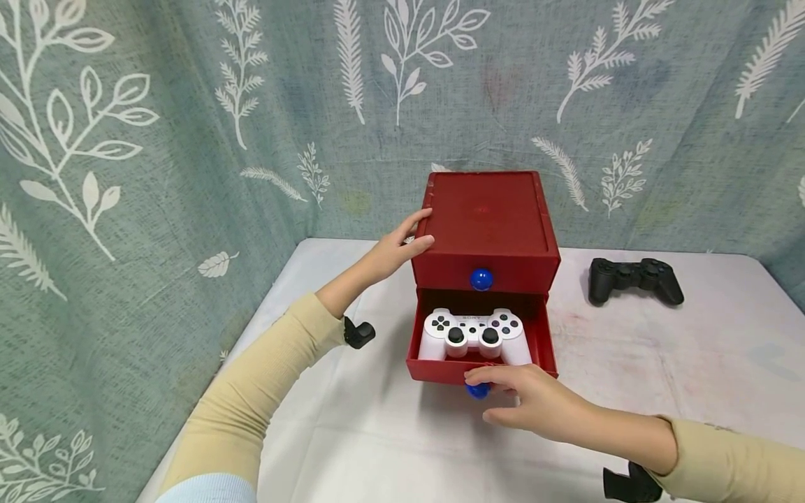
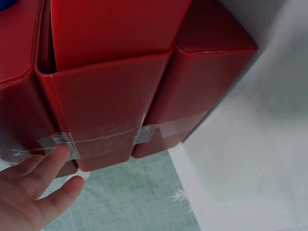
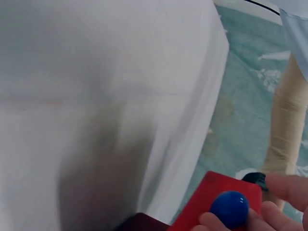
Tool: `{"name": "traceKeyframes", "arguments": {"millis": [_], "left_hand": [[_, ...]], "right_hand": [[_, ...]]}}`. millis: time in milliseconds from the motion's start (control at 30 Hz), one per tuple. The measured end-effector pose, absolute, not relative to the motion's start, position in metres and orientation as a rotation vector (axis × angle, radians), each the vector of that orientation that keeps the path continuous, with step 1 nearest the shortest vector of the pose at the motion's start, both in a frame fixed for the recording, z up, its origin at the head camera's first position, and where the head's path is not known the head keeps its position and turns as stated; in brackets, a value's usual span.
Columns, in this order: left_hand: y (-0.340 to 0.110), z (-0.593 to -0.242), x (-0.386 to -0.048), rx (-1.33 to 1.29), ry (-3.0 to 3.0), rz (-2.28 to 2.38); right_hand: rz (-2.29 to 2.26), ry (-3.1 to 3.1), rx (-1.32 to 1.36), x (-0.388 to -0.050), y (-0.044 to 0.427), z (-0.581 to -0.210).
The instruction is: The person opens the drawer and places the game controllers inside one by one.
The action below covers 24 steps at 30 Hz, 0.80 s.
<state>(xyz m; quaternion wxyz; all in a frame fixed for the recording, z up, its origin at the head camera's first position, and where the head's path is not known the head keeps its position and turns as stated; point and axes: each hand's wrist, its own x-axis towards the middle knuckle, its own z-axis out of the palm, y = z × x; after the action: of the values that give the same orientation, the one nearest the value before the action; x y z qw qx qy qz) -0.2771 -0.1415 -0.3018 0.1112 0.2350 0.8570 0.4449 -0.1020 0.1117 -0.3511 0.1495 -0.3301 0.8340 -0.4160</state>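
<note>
A red two-drawer box (image 1: pixel 487 213) stands on the white-covered table, each drawer with a blue knob. Its lower drawer (image 1: pixel 541 335) is pulled out, and a white game controller (image 1: pixel 473 334) lies inside, face up. My left hand (image 1: pixel 393 253) rests against the box's left side, fingers straight. The left wrist view shows those fingers (image 2: pixel 50 163) by clear tape on the red box. At the lower drawer's blue knob (image 3: pixel 231 209) is my right hand (image 1: pixel 534 402), its fingers around the knob and the index finger near the drawer's front edge. Part of the knob is hidden behind fingers.
A black game controller (image 1: pixel 634 281) lies on the table to the right of the box. Behind and to the left hangs a green curtain (image 1: pixel 270 105) with white leaf patterns. The upper drawer, with its blue knob (image 1: pixel 481 279), is closed.
</note>
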Motion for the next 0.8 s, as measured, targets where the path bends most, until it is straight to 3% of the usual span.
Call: {"name": "traceKeyframes", "arguments": {"millis": [800], "left_hand": [[-0.141,-0.305,-0.279,0.686,2.538,1.301]], "right_hand": [[-1.381,2.542,-0.933,-0.115,0.105,-0.358]]}}
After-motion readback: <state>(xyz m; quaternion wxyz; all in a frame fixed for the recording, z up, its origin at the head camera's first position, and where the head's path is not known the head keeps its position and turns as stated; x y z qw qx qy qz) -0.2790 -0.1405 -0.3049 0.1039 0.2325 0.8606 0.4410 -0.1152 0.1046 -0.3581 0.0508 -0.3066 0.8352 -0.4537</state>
